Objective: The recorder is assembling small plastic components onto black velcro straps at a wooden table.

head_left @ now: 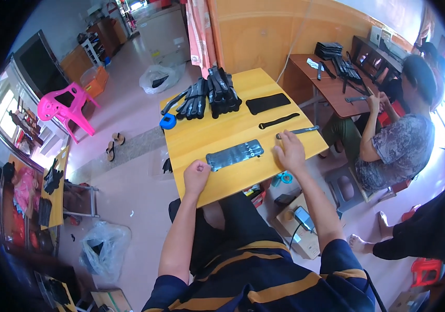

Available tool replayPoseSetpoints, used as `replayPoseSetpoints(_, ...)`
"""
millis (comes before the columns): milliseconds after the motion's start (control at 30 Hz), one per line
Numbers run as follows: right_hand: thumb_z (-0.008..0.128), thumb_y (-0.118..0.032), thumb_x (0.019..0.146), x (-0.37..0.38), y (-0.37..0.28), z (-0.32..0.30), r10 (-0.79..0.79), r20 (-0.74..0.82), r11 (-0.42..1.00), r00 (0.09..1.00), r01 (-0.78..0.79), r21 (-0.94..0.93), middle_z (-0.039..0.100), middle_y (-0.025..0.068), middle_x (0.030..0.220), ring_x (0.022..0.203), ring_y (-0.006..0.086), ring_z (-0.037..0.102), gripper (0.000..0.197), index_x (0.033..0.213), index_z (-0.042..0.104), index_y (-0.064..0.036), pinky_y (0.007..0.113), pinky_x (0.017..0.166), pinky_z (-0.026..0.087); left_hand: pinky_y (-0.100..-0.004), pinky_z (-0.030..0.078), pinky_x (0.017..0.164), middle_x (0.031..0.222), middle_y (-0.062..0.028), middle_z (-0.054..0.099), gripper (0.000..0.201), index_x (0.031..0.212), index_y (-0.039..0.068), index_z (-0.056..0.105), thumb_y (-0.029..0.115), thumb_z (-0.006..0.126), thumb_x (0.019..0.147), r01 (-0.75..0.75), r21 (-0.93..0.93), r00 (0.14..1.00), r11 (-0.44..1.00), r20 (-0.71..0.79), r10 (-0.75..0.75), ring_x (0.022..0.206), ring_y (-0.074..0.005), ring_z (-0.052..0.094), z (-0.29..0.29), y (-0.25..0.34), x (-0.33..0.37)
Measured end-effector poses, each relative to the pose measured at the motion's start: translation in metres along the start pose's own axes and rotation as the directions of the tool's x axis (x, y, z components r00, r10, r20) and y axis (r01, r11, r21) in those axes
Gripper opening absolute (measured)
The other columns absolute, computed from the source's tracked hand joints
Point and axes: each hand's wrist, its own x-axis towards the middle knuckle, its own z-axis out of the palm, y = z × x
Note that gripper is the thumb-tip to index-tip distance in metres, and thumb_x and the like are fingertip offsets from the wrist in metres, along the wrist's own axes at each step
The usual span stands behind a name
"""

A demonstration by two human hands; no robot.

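On the yellow wooden table, a shiny dark flat rectangular pad [234,155] lies before me. My left hand [197,177] is closed with curled fingers beside its left end. Whether anything is inside those fingers is hidden. My right hand [290,152] has its thumb and fingers apart, with its fingertips by the near end of a narrow dark strap [300,131]. Another black strap with a loop end [278,121] lies just beyond, and past it a matte black rectangular pad [267,103]. Bundled black straps [222,91] are piled at the far left, next to a small blue object [168,121].
A co-worker [396,132] sits at the right by a brown table [331,96] bearing black straps. A pink plastic chair [66,108] stands at the left. Below the table's right side is a cardboard box [298,229]. Plastic bags [105,250] lie on the floor.
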Motion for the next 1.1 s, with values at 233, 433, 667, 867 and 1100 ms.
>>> replayPoseSetpoints(233, 0.068, -0.016, 0.086, 0.035, 0.051, 0.031, 0.11, 0.049, 0.981, 0.993, -0.1, -0.168, 0.066, 0.0163, 0.121, 0.113, 0.0358, 0.061, 0.028, 0.113, 0.07, -0.0073, 0.046, 0.097, 0.05, -0.0199, 0.04, 0.053, 0.067, 0.0047, 0.056, 0.009, 0.084, 0.005, 0.063, 0.008, 0.068, 0.09, -0.076, -0.267, 0.997, 0.961, -0.043, 0.067, 0.057, -0.003, 0.051, 0.006, -0.001, -0.01)
replayPoseSetpoints(433, 0.071, -0.022, 0.085, 0.023, 0.037, 0.025, 0.112, 0.001, 0.96, 0.994, -0.108, -0.258, 0.066, 0.0106, 0.095, 0.098, 0.0329, 0.063, 0.014, 0.092, 0.069, -0.0098, 0.049, 0.085, 0.048, -0.0207, 0.045, 0.061, 0.073, 0.0042, 0.06, 0.009, 0.084, 0.002, 0.065, 0.007, 0.071, 0.089, -0.065, -0.305, 0.996, 0.95, -0.079, 0.043, 0.066, -0.0034, 0.054, 0.002, 0.003, -0.013)
replayPoseSetpoints(667, 0.066, -0.021, 0.092, 0.003, -0.037, -0.02, -0.044, 0.162, 0.996, 0.986, 0.057, -0.073, 0.07, 0.0165, 0.082, 0.077, 0.0361, 0.068, 0.014, 0.087, 0.067, -0.0072, 0.048, 0.086, 0.05, -0.0271, 0.05, 0.063, 0.079, -0.0048, 0.066, 0.009, 0.095, 0.003, 0.068, 0.006, 0.069, 0.086, -0.195, -0.058, 0.977, 0.979, -0.101, 0.188, 0.066, -0.0124, 0.063, 0.003, 0.013, -0.038)
replayPoseSetpoints(867, 0.062, -0.02, 0.1, -0.041, -0.11, -0.031, -0.134, 0.653, 0.623, 0.746, -0.449, 0.641, 0.064, 0.0037, 0.073, 0.064, 0.0134, 0.06, 0.018, 0.096, 0.066, -0.0027, 0.029, 0.062, 0.05, -0.0331, 0.056, 0.07, 0.1, -0.011, 0.07, 0.03, 0.113, 0.008, 0.069, 0.005, 0.071, 0.083, -0.341, 0.061, 0.94, 0.938, 0.035, 0.339, 0.077, -0.0231, 0.07, 0.005, 0.093, -0.111)
replayPoseSetpoints(1100, 0.063, -0.026, 0.102, -0.056, -0.137, -0.022, -0.416, 0.783, 0.27, 0.462, -0.76, 0.591, 0.054, -0.0057, 0.081, 0.072, 0.0039, 0.049, 0.017, 0.102, 0.061, -0.0092, 0.02, 0.065, 0.041, -0.0342, 0.055, 0.074, 0.097, -0.007, 0.07, 0.021, 0.102, 0.008, 0.074, 0.005, 0.075, 0.081, -0.599, 0.134, 0.8, 0.789, 0.123, 0.587, 0.086, -0.0253, 0.068, -0.021, 0.099, -0.129)
